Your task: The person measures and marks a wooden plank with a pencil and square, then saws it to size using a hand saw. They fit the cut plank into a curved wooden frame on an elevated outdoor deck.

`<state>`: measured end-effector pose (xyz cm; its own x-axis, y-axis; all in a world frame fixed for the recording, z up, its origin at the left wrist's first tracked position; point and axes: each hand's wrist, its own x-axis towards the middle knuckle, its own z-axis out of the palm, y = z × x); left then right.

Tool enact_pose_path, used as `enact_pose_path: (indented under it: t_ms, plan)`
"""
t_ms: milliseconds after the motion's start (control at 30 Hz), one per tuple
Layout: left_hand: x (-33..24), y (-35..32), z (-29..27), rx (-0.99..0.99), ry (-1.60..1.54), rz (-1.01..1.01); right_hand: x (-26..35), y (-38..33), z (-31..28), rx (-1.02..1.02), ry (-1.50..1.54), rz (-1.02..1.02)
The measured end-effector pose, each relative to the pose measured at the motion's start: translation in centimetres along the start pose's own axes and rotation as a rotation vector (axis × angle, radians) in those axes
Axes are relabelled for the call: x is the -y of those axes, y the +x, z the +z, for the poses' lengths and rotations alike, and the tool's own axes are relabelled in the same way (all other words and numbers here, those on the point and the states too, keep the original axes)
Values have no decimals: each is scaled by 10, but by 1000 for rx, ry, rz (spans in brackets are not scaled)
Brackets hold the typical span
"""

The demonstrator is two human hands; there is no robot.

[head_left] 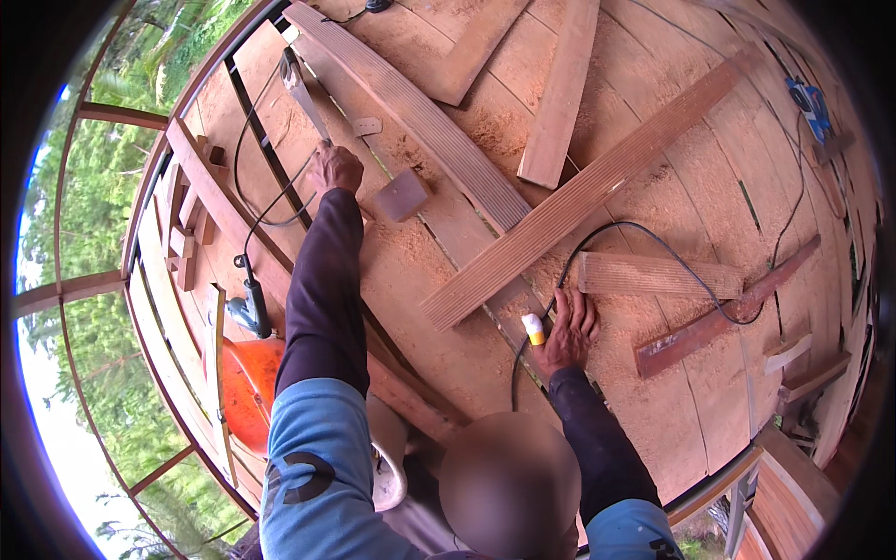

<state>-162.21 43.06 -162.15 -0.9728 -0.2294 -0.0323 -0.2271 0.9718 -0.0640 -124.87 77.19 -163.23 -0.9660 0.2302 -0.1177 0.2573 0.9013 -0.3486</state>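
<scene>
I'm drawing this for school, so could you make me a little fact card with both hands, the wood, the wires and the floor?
Left hand: stretched forward, closed on a long grey tool
Right hand: fingers spread, low over the floor; small white-and-yellow thing at its thumb, held or wrapped on, can't tell
Long wood: reddish-brown grooved board, lying slantwise ahead of the right hand
Small wood: brown squarish wooden block, between the hands, farther forward
Wire: thin black cable, curving past the right hand
Floor: light-brown wooden planks, sawdust scattered about
</scene>
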Motion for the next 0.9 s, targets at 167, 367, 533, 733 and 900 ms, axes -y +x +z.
enact_pose_path:
  t_ms: [167, 367, 533, 733, 900]
  plan:
    - [8, 5, -72, -61, -20, -9, -8, -3, -1, -64, 18, -30]
    - [80, -4, -157, 7, -1225, -174, -5, -7, -10, -91, 14, -37]
    - [137, -144, -245, 140, -1493, 28, 7, -16, -14, -117, 55, -44]
    - [149, -347, -321, 240, -1443, 201, -7, -17, -25, -205, 77, -27]
    - [185, -475, -359, 313, -1363, 121, -2, -37, -18, -216, 143, -79]
